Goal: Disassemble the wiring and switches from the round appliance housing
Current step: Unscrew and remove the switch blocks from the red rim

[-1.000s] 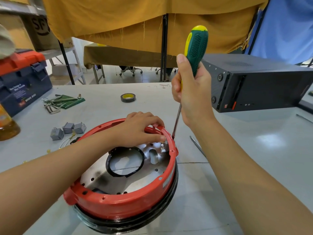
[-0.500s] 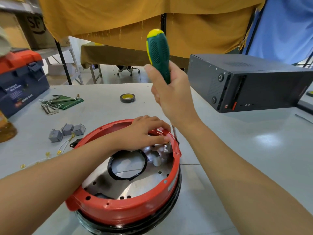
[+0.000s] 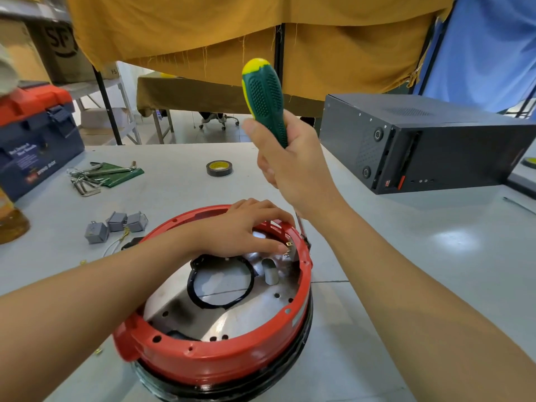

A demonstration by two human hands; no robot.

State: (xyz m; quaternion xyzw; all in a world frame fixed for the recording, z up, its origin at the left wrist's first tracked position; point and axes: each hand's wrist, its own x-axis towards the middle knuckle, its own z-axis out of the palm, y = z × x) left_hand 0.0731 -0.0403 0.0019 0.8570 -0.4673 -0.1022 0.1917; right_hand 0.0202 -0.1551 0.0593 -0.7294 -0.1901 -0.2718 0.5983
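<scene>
Low in the frame's centre sits the red housing. The left hand lies over its far rim, fingers loosely curved, steadying a small switch. Above, the right hand grips the screwdriver tight, shaft angled down outside the rim, presumably levering there.

Repair workshop: toolbox, hex keys, tape roll, PC case on grey workbench.
</scene>
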